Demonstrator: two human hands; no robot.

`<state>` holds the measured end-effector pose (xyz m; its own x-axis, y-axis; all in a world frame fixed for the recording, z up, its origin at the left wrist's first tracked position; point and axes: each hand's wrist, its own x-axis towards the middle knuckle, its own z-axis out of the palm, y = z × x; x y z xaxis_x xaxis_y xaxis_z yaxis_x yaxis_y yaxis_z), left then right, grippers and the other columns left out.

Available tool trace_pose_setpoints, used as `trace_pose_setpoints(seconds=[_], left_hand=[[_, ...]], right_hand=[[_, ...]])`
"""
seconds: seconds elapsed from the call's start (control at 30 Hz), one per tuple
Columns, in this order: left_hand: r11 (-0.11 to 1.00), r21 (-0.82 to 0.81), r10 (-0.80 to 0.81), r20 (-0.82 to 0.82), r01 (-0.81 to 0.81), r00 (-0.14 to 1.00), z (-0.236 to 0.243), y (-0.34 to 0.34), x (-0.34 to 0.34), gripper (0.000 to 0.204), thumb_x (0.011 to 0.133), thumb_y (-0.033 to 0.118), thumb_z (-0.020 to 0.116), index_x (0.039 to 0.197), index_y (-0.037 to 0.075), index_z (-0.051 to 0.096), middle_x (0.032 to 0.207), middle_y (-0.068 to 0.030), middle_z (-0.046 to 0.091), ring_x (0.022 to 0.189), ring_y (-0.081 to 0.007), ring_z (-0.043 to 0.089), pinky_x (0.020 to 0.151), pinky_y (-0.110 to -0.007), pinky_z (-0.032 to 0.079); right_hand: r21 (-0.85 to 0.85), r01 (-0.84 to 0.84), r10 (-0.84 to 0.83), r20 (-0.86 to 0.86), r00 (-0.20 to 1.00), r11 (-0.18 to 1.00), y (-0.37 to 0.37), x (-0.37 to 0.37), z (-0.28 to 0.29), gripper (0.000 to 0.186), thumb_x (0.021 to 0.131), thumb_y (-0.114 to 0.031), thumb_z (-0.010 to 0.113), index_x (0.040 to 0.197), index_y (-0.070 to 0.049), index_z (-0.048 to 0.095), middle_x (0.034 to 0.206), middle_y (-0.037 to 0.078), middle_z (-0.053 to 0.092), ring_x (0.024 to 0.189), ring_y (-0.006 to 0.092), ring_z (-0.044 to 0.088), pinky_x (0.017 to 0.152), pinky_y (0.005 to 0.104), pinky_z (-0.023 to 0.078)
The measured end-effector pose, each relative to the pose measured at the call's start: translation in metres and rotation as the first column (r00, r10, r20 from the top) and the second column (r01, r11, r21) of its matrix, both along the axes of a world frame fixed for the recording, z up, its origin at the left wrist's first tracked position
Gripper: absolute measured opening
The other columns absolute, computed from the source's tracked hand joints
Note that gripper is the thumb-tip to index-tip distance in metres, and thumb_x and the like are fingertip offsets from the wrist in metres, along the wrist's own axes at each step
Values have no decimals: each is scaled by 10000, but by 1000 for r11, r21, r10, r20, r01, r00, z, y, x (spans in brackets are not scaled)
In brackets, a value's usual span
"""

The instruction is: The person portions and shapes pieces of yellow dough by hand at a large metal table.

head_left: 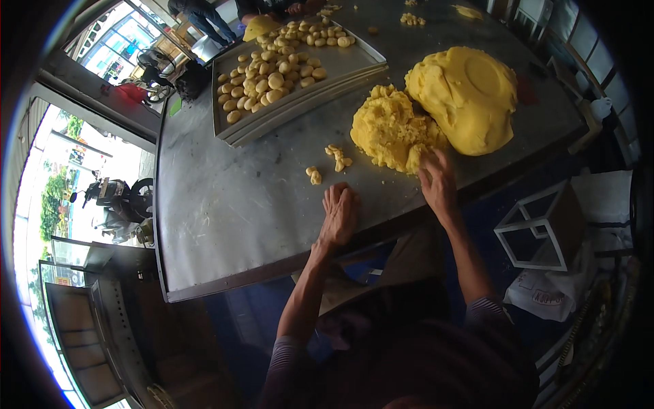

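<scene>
A crumbly mound of yellow dough lies on the metal table beside a larger, smoother yellow dough mass. My right hand is at the near right edge of the crumbly mound, its fingers curled into the dough. To the left, my left hand rests low over the tabletop with its fingers curled together; whatever they may hold is hidden. Just beyond it are a small cluster of pale dough bits and a smaller clump of bits.
A metal tray on a stack carries many round dough balls at the far left. The steel table ends close before me. More dough bits lie far back, where another person's hand shows. A white-framed box stands at right.
</scene>
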<state>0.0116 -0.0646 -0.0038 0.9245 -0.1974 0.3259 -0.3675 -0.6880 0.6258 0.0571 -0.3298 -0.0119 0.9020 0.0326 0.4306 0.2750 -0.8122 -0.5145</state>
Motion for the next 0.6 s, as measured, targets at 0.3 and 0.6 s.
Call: trace_pose_setpoints(seconds=[0.3,0.6], left_hand=[[949,152,243,196,-275,950,-6,25,2,190,942,146,552,1094,46,608,1043,-109,678,1077,-299,578,928,-413,406],[834,411,259,298,-368,919,0,18,70,153,957,197,495,1018,71,556,962,-101,612,935,-311,536,901,-465,309]], right_hand=[[135,-134,123,87,989,982,7,-1,3,505,968,-131,567,1451,-58,441,1391,196,497,1225,370,498,1002,444,418],[235,-195,194,29,981,952,-7,22,-10,483,1000,-197,545,1432,-6,443,1315,225,567,1192,375,562,963,434,472]])
